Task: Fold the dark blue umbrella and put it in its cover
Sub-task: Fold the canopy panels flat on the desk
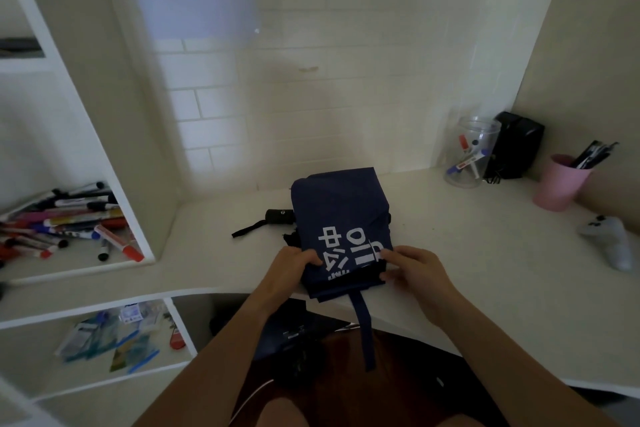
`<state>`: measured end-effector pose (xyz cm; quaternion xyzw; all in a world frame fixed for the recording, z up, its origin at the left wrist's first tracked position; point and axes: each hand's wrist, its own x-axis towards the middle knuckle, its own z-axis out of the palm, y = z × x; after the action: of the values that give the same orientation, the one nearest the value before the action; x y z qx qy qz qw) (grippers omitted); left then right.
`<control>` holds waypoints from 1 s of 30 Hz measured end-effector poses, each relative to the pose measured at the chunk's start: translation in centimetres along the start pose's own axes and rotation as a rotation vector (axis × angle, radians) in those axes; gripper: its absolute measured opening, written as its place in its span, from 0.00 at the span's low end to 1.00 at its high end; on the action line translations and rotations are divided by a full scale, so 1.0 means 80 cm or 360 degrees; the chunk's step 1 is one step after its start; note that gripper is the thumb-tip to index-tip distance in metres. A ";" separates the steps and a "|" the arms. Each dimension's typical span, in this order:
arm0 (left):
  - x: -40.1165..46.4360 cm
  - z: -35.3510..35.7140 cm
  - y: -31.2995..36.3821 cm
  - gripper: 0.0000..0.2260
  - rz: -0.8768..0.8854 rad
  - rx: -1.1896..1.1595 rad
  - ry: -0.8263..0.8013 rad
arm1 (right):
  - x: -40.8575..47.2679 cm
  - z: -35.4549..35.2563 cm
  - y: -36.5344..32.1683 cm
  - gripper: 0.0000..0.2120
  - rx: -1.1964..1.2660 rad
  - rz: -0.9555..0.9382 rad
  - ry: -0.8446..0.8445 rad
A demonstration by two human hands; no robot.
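The dark blue umbrella (341,215) lies collapsed on the white desk (450,270), its canopy in loose flat folds with white lettering on top. Its black handle (278,217) with a wrist strap sticks out to the left. A dark blue closing strap (363,329) hangs over the desk's front edge. My left hand (294,270) pinches the canopy's near left edge. My right hand (414,269) grips the near right edge, fingers curled into the fabric. A dark cloth (294,333) lies on my lap under the desk edge; I cannot tell whether it is the cover.
A clear jar of markers (467,152), a black box (516,146) and a pink cup of pens (559,182) stand at the back right. A white controller (609,239) lies at the right. Shelves on the left hold a pile of markers (65,222).
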<state>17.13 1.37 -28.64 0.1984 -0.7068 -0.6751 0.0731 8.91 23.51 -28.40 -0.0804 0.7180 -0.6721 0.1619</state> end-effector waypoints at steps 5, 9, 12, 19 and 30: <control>0.008 -0.001 0.005 0.23 0.0028 0.0178 0.0065 | 0.005 0.005 -0.016 0.14 0.0040 0.0119 0.0164; 0.017 -0.004 -0.001 0.23 0.0084 0.0238 0.0123 | 0.015 0.011 -0.022 0.12 0.0128 0.0190 0.0203; 0.019 -0.008 -0.006 0.16 0.0181 0.0229 0.0047 | 0.006 0.006 -0.015 0.09 0.0307 0.0261 0.0132; 0.011 -0.012 -0.006 0.12 0.0263 0.0226 -0.0105 | -0.013 0.016 -0.015 0.11 0.0615 0.0045 0.0049; 0.011 -0.034 -0.029 0.15 0.0469 0.0397 0.0090 | -0.005 0.002 0.001 0.15 -0.0155 0.0034 0.0010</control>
<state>17.77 -1.47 -30.86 0.1193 -0.8040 -0.5584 0.1659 9.38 23.51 -28.43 -0.0783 0.7512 -0.6348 0.1628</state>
